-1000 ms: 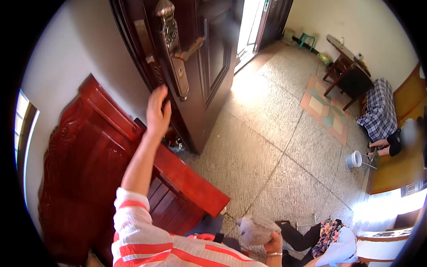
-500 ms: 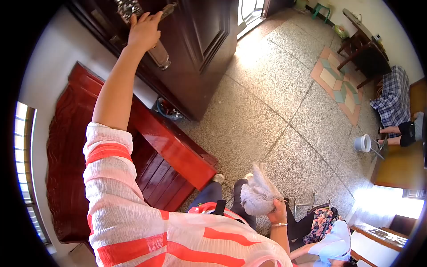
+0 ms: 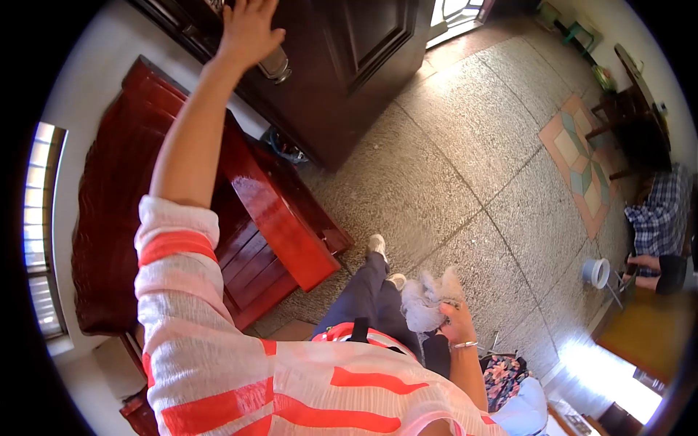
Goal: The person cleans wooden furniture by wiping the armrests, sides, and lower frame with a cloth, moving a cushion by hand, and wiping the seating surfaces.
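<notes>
My left hand [image 3: 249,33] is stretched up at the top edge against the dark wooden door [image 3: 320,109]. Its thumb stands apart and the fingers look extended, their tips cut off by the frame. Just below it shows the lower end of the metal handle plate [image 3: 275,68]; whether my palm touches it I cannot tell. Low in the view, my right hand [image 3: 458,325] is closed round a crumpled greyish-white cloth [image 3: 423,304], which hangs loosely in front of my legs.
A red carved wooden bench [image 3: 283,240] stands beside me. A bag-lined bin [image 3: 285,145] sits behind the door. To the right are a white bucket [image 3: 595,273], a dark table [image 3: 643,134], a person's bare legs [image 3: 644,272] and another person in floral clothing [image 3: 503,374].
My left hand has shifted upward on the door, its fingers now less curled at the handle. The cloth in my right hand is bunched differently. The view has moved and one foot has stepped forward.
</notes>
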A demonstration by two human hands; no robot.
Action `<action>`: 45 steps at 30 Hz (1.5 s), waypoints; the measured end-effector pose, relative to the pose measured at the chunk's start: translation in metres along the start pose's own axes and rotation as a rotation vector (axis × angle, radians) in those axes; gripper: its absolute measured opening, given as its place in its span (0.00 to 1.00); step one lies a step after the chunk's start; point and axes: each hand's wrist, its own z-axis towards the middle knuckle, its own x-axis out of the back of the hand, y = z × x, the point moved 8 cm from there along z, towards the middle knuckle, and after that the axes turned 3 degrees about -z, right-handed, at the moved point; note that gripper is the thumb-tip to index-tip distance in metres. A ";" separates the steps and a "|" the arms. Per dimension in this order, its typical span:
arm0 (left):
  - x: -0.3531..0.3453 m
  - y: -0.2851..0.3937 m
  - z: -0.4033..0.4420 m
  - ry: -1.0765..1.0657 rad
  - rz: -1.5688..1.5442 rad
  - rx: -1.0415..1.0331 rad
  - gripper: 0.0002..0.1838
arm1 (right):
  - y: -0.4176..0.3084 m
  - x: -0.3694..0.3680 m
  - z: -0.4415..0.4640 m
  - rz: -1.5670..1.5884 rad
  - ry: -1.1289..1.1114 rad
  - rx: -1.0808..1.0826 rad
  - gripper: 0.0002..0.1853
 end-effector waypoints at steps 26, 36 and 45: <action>-0.105 0.212 -0.289 -0.142 -1.709 1.358 0.20 | -0.068 -0.083 0.276 -0.360 -0.313 -0.739 0.21; -0.135 0.452 -0.469 -0.828 -0.948 1.821 0.11 | -0.093 -0.142 0.289 -0.798 -0.793 -0.891 0.19; -0.057 0.519 -0.400 -0.222 -1.908 2.180 0.09 | -0.028 -0.119 0.281 -0.980 -0.933 -1.026 0.18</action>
